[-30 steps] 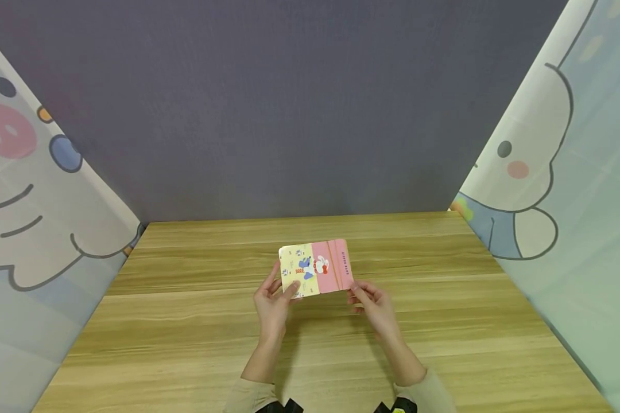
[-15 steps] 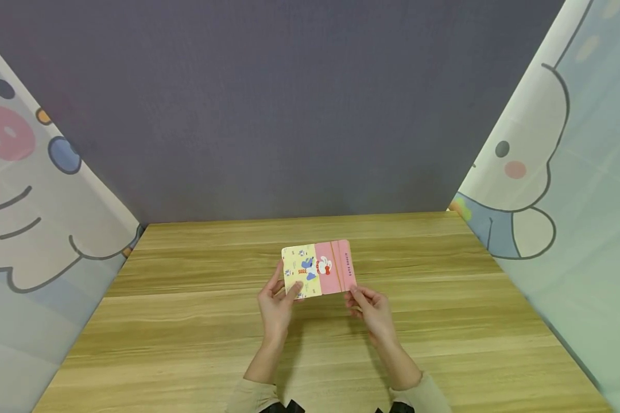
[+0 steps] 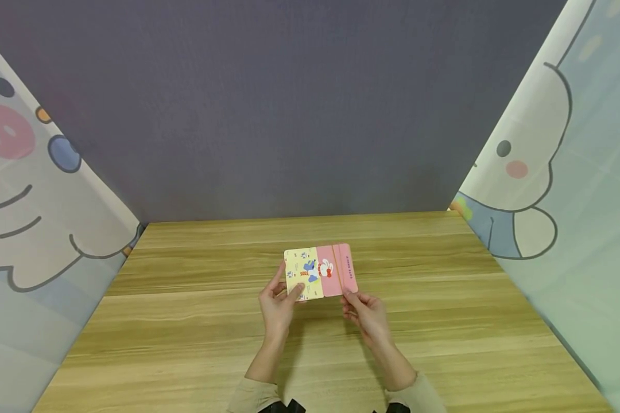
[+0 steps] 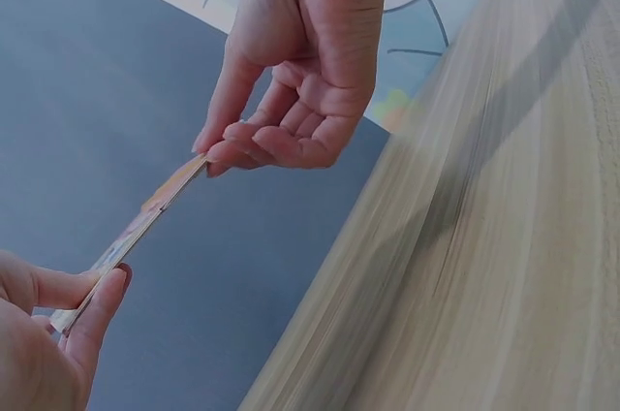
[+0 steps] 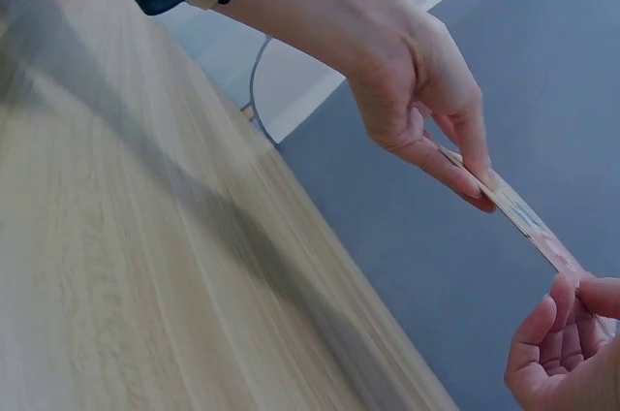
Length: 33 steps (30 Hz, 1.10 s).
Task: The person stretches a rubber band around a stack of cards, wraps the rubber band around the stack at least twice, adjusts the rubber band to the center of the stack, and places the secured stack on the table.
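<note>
Counted in all: one pink-and-yellow booklet, one orange band across it, and two printed animals, one white, one blue. Two hands, the left grip at seven o'clock, the right grip at five. Two sleeves at six, two cartoon-printed side panels at nine and three, one grey backdrop at twelve, one desk.

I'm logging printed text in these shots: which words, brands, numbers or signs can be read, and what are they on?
None can be read with certainty.
Pink end of the held booklet: a short line of dark lettering, too small and blurred to read.
Yellow part: tiny marks among the printed pictures; cannot tell whether they are letters.
Wrist views: the booklet shows nearly edge-on, nothing readable.
</note>
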Available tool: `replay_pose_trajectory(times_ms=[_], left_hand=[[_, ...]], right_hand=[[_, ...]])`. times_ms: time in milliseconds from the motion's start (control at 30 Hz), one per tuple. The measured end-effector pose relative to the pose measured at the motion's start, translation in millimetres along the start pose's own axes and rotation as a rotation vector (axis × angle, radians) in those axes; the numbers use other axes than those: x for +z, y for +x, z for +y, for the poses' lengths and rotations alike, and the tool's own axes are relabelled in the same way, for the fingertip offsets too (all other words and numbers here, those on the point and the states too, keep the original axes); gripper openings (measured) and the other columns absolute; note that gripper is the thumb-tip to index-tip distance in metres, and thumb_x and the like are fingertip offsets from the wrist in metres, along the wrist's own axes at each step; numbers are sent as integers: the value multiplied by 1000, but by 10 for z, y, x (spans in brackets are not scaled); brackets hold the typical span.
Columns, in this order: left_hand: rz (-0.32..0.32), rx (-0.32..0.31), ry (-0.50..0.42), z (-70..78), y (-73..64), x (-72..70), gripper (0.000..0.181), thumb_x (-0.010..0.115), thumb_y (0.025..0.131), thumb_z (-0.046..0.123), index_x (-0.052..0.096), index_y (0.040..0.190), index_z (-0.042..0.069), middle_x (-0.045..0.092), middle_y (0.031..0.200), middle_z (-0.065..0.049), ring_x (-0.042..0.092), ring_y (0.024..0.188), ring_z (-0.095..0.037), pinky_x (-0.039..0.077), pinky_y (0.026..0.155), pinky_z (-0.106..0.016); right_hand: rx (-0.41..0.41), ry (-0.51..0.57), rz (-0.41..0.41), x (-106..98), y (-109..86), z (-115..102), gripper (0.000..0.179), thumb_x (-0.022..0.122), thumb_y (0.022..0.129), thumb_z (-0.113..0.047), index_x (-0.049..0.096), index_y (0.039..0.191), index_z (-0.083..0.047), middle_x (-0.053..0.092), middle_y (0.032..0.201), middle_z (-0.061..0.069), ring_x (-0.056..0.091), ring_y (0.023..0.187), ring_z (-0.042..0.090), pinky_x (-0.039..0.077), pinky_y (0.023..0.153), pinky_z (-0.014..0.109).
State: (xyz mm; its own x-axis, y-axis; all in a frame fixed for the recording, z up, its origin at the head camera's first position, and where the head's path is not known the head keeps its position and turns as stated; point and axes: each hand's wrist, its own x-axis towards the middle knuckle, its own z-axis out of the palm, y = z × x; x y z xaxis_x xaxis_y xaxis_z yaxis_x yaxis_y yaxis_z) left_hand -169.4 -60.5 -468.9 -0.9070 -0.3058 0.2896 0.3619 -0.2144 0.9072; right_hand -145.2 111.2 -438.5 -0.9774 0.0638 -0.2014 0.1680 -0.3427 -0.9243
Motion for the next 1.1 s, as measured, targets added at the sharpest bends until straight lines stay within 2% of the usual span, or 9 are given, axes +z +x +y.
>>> replay_pose_trajectory(times_ms=[67, 133, 333, 400, 533, 633, 900, 967, 1100], left_hand=[[-17, 20, -18, -260, 50, -82, 61, 71, 72, 1, 49, 128, 13, 55, 81, -15, 63, 58, -22, 57, 46, -34], [-28, 24, -22, -331, 57, -105, 61, 72, 72, 3, 49, 128, 14, 54, 81, -14, 63, 58, -21, 57, 46, -33], [-36, -58, -35, 363, -93, 137, 56, 62, 73, -14, 43, 126, -8, 53, 77, -21, 61, 55, -21, 57, 47, -34], [-11, -105, 18, 379, -102, 181, 57, 63, 73, -14, 43, 126, -7, 52, 78, -24, 62, 56, -24, 57, 49, -40], [-9, -59, -5, -193, -14, 57, 60, 70, 73, -2, 48, 127, 9, 54, 80, -19, 63, 60, -26, 57, 47, -39], [-23, -14, -48, -382, 17, -1, 60, 71, 73, 0, 49, 127, 11, 55, 79, -17, 63, 59, -26, 57, 45, -36], [-40, 26, -103, -6, -35, 69, 56, 67, 73, -8, 49, 125, 1, 54, 77, -15, 63, 58, -21, 56, 44, -30], [-15, 2, -58, 194, -69, 130, 56, 67, 73, -7, 49, 125, 0, 54, 76, -16, 63, 57, -21, 56, 45, -33], [13, -65, -25, 289, -103, 167, 56, 65, 72, -11, 49, 124, -2, 54, 75, -16, 62, 55, -20, 57, 46, -33]], right_hand=[[8, 1, 1, 30, -12, 8, 16, 61, 83, -8, 63, 79, 7, 62, 70, 10, 55, 55, 11, 53, 51, 20], [14, 7, -6, 52, -19, 16, 14, 62, 83, -8, 64, 77, 5, 62, 68, 8, 54, 54, 10, 52, 50, 19], [65, 13, -37, 58, -9, 61, 13, 63, 82, -10, 65, 74, 1, 63, 66, 6, 54, 52, 10, 52, 48, 17], [84, 10, -44, 53, -7, 64, 14, 63, 82, -11, 65, 75, 1, 63, 66, 6, 54, 53, 10, 52, 49, 17], [99, -4, -35, 35, -10, 50, 16, 63, 82, -12, 64, 79, 3, 63, 68, 6, 54, 55, 11, 53, 51, 18], [90, 4, -13, 8, -18, 45, 17, 62, 83, -13, 62, 80, 4, 62, 70, 6, 55, 57, 11, 53, 52, 18], [60, 53, 44, -3, -33, 39, 14, 63, 82, -10, 61, 76, 2, 60, 70, 6, 54, 55, 9, 53, 51, 18], [62, 60, 43, 12, -33, 50, 13, 63, 82, -7, 61, 76, 4, 60, 70, 8, 54, 55, 10, 54, 51, 18], [73, 73, 39, 45, -30, 88, 11, 63, 81, -5, 62, 73, 3, 61, 68, 7, 55, 53, 10, 54, 51, 17]])
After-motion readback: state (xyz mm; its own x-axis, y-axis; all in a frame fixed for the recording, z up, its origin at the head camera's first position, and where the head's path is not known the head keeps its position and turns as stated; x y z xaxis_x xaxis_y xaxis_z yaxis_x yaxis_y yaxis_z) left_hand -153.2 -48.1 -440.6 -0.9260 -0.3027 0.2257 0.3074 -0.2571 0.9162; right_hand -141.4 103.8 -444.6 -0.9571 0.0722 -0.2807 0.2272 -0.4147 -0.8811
